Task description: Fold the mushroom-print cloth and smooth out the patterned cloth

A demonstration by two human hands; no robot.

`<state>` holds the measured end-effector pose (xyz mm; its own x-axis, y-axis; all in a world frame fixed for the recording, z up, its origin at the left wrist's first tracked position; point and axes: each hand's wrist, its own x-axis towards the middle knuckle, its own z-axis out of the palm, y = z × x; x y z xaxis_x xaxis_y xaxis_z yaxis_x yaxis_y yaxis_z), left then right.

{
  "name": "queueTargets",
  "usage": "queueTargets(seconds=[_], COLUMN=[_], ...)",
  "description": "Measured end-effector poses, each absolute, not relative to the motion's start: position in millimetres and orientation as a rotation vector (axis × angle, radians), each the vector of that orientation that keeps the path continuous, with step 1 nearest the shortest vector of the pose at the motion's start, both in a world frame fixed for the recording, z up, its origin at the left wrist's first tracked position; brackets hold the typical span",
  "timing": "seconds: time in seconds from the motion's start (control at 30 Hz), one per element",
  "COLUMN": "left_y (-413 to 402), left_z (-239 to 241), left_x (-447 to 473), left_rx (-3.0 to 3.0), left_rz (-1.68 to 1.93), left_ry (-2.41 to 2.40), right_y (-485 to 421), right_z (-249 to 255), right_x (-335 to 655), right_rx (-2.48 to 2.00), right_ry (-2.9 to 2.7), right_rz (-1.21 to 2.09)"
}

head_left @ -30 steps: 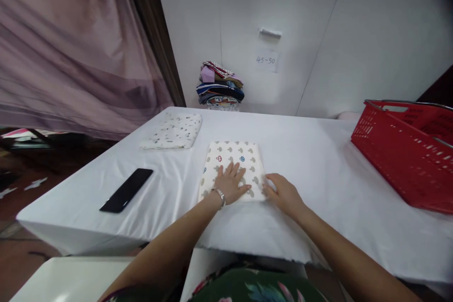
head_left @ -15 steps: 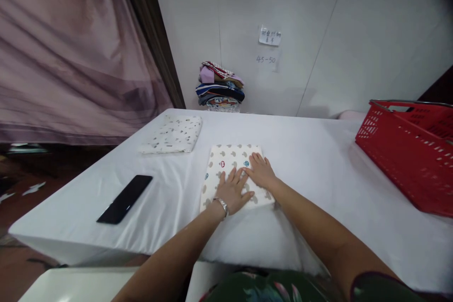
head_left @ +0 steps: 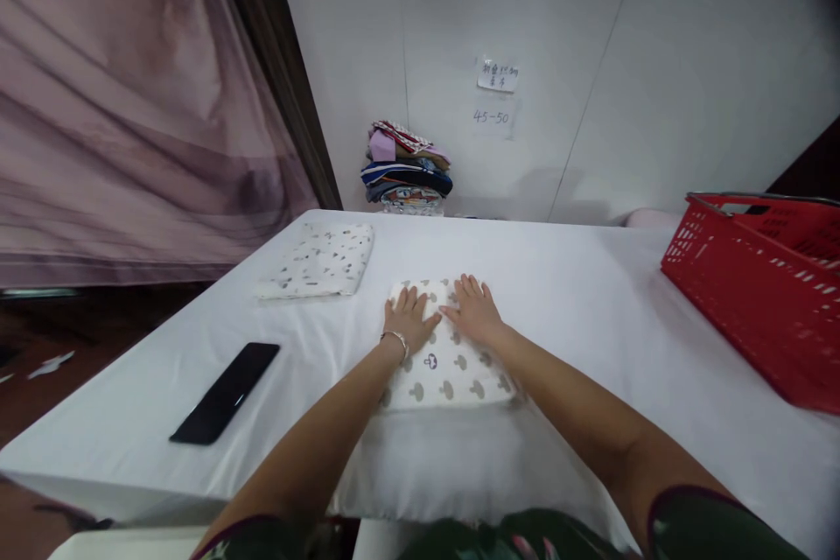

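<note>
A folded white cloth (head_left: 446, 376) printed with grey mushrooms lies on the white-covered table in front of me. My left hand (head_left: 410, 321) rests flat on its upper left part, fingers spread and pointing away from me, a bracelet at the wrist. On the upper right part my right hand (head_left: 473, 311) presses down, palm flat and fingers stretched out. The two thumbs come close together over the middle of the cloth. Parts of the print are hidden under both hands.
Another folded patterned cloth (head_left: 321, 261) lies at the table's far left. Nearer on the left is a black phone-like slab (head_left: 227, 394). A red plastic basket (head_left: 754, 297) stands at the right. Behind the table is a stack of folded fabrics (head_left: 407, 166).
My left hand has slid forward and left to the cloth's upper left part. My right hand stays flat near the upper right. The view has shifted slightly.
</note>
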<state>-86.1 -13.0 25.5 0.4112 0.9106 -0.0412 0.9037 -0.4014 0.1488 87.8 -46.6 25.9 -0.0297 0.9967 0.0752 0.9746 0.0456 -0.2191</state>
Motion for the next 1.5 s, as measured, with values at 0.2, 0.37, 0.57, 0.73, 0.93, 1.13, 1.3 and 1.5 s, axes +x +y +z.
queueTargets(seconds=[0.2,0.37,0.57,0.73,0.93,1.13,1.3,1.5], left_y=[-14.7,-12.5,-16.4,-26.5,-21.7,-21.0,-22.7,-30.4], left_z=[13.5,14.1,14.0,15.8,25.9,27.3,25.7,29.9], left_x=[-90.6,-90.2,-112.4,-142.2,-149.9,-144.1,-144.7,-143.2], left_rx=[2.480,2.441,2.157,1.660,1.464,1.409,1.339,1.173], left_rz=[0.120,0.164,0.570,0.571,0.380,0.466,0.541,0.579], left_ry=[1.604,1.592,1.678,1.754,1.676,1.646,1.675,1.527], right_y=[-21.4,-18.8,-56.0,-125.1,-161.7,-151.1,-136.0,-131.6], right_z=[8.2,8.8,6.7,-2.0,15.4,25.9,34.3,35.1], right_x=[101.4,103.7,119.6,128.9,125.2,128.7,124.9,119.4], right_rx=[-2.164,-2.107,-1.993,-1.780,-1.617,-1.508,-1.327,-1.220], right_ry=[-2.024,-2.000,-1.651,-1.180,-0.823,-0.624,-0.496,-0.504], right_rz=[0.333,0.392,0.608,0.985,1.237,1.510,1.779,1.810])
